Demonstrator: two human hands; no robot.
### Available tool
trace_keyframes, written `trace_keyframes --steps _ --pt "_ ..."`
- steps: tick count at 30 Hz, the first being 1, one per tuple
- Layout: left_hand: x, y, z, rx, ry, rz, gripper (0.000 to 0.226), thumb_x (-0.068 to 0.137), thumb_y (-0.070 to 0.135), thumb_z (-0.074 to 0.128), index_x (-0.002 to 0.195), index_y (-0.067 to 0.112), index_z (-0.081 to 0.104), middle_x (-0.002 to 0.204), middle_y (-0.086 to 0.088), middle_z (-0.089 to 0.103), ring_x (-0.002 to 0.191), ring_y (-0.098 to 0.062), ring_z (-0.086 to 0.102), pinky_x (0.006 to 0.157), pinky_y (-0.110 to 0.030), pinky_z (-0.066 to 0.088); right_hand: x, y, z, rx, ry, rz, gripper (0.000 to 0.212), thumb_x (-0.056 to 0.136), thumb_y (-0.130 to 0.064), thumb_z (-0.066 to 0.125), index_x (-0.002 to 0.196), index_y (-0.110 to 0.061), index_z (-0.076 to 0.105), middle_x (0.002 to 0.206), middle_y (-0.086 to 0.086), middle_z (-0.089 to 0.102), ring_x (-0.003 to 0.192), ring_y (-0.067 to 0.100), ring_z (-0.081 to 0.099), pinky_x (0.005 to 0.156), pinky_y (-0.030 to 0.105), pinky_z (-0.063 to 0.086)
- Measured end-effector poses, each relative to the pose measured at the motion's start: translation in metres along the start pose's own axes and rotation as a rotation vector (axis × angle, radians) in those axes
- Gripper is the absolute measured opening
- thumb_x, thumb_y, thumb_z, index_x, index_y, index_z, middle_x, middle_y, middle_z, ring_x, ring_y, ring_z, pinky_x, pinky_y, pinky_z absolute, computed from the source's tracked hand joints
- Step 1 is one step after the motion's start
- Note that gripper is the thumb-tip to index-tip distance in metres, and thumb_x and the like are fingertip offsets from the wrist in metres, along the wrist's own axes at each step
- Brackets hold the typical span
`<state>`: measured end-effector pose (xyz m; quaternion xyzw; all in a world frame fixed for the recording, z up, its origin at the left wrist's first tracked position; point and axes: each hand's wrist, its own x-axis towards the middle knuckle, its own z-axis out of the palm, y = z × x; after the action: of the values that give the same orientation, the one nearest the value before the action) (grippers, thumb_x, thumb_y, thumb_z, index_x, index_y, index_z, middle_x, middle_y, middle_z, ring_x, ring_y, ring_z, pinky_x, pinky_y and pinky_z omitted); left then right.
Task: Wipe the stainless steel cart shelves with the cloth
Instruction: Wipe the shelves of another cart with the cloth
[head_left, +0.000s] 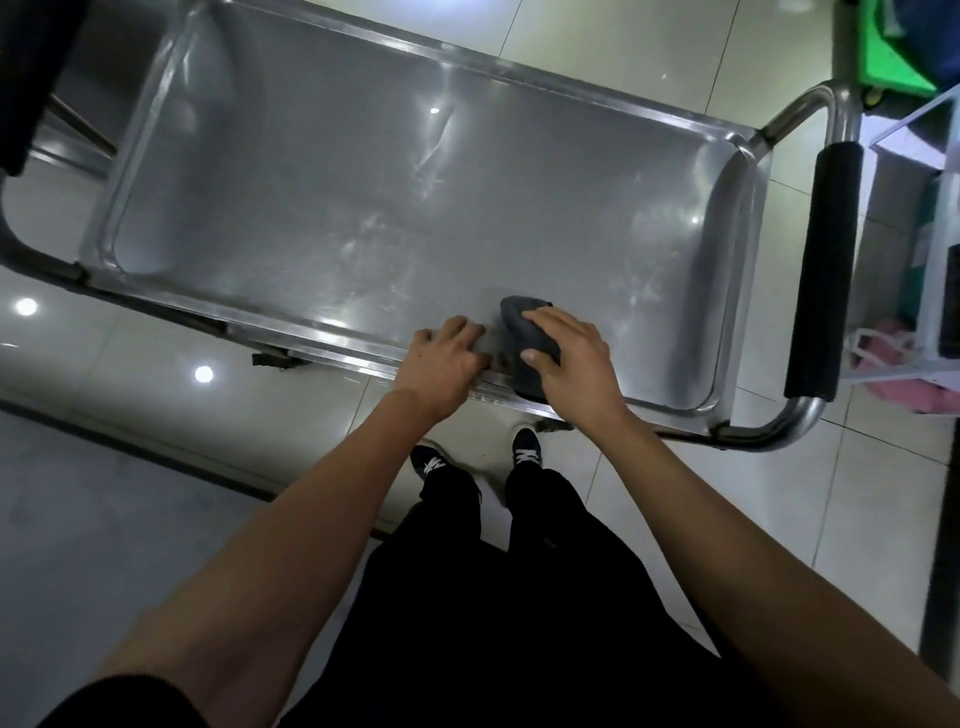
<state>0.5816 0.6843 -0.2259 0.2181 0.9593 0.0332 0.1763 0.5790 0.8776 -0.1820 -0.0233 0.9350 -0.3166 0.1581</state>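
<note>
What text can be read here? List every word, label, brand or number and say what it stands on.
None can be read.
Cart shelf: bare steel, only scratches and glare.
Cloth: plain grey, no label showing.
Handle sleeve: plain black.
Shoes: white marks are laces, no logo legible.
Green bin: cut off at the edge, nothing legible.

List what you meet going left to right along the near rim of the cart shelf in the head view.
Left hand on the rim → grey cloth → right hand gripping it → black-padded cart handle.
</note>
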Motion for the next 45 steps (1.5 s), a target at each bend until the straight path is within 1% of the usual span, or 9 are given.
trace_keyframes --steps 11,15,19,23,27,34,39,42,45 --pt "0.077 0.008 -0.012 0.038 0.050 0.004 0.045 0.087 0.013 0.062 0.128 0.030 0.058 0.153 -0.004 0.032 0.145 -0.027 0.025 0.099 -0.050 0.041 0.019 0.031 -0.030 0.030 0.082 0.033 0.048 0.091 -0.020 0.067 0.138 -0.022 0.056 0.144 -0.002 0.053 0.128 0.025 0.046 0.112 0.038 0.034" --pt "0.106 0.008 -0.024 0.059 0.070 0.008 0.043 0.085 0.011 0.063 0.125 0.028 0.061 0.150 -0.005 0.036 0.142 -0.028 0.029 0.094 -0.049 0.042 0.033 0.041 -0.045 0.079 0.134 0.028 0.047 0.089 -0.020 0.068 0.135 -0.021 0.057 0.141 -0.002 0.056 0.127 0.025 0.049 0.110 0.044 0.036" --pt "0.137 0.011 -0.037 0.061 0.068 -0.016 0.045 0.087 0.015 0.066 0.129 0.029 0.058 0.152 -0.005 0.034 0.144 -0.027 0.026 0.095 -0.049 0.042 0.043 0.052 -0.058 0.080 0.145 0.044 0.048 0.089 -0.018 0.069 0.135 -0.021 0.058 0.141 -0.002 0.055 0.126 0.025 0.047 0.111 0.040 0.034" --pt "0.156 0.013 -0.043 0.027 0.065 -0.036 0.060 0.083 0.005 0.068 0.136 0.025 0.051 0.152 -0.007 0.032 0.145 -0.029 0.023 0.101 -0.050 0.040 0.056 0.063 -0.060 0.088 0.123 0.054 0.047 0.089 -0.021 0.067 0.135 -0.024 0.057 0.140 -0.004 0.055 0.126 0.026 0.048 0.108 0.049 0.038" --pt "0.157 0.001 -0.045 0.004 0.111 -0.074 0.063 0.080 0.002 0.065 0.136 0.025 0.048 0.145 -0.003 0.039 0.141 -0.027 0.030 0.098 -0.046 0.039 0.073 0.068 -0.059 0.092 0.116 0.015 0.045 0.086 -0.021 0.067 0.130 -0.024 0.058 0.132 -0.006 0.059 0.118 0.026 0.054 0.102 0.048 0.043" --pt "0.144 -0.014 -0.040 -0.022 0.212 -0.121 0.052 0.082 0.006 0.061 0.132 0.018 0.055 0.142 -0.009 0.048 0.138 -0.031 0.038 0.100 -0.051 0.038 0.082 0.075 -0.054 0.089 0.091 -0.017 0.045 0.089 -0.018 0.068 0.133 -0.021 0.058 0.133 -0.003 0.059 0.119 0.024 0.051 0.105 0.042 0.041" --pt "0.115 -0.013 -0.028 -0.087 0.354 -0.134 0.034 0.086 0.004 0.063 0.119 0.012 0.067 0.121 -0.009 0.064 0.115 -0.033 0.056 0.089 -0.048 0.046 0.078 0.078 -0.035 0.074 0.007 -0.047 0.046 0.090 -0.016 0.068 0.134 -0.019 0.058 0.136 -0.002 0.057 0.121 0.026 0.049 0.102 0.032 0.034" --pt "0.096 -0.019 -0.015 -0.122 0.330 -0.189 0.030 0.088 0.008 0.064 0.118 0.012 0.069 0.114 -0.010 0.068 0.108 -0.033 0.060 0.088 -0.047 0.047 0.078 0.078 -0.019 0.071 -0.041 -0.051 0.046 0.091 -0.015 0.067 0.135 -0.019 0.058 0.139 -0.001 0.055 0.124 0.025 0.046 0.105 0.033 0.031" --pt "0.083 -0.031 -0.001 -0.174 0.210 -0.267 0.033 0.094 0.019 0.060 0.127 0.016 0.065 0.122 -0.008 0.066 0.117 -0.032 0.057 0.093 -0.049 0.045 0.083 0.077 -0.002 0.041 -0.072 -0.085 0.044 0.091 -0.015 0.067 0.134 -0.019 0.059 0.137 0.000 0.057 0.122 0.026 0.048 0.102 0.032 0.031"
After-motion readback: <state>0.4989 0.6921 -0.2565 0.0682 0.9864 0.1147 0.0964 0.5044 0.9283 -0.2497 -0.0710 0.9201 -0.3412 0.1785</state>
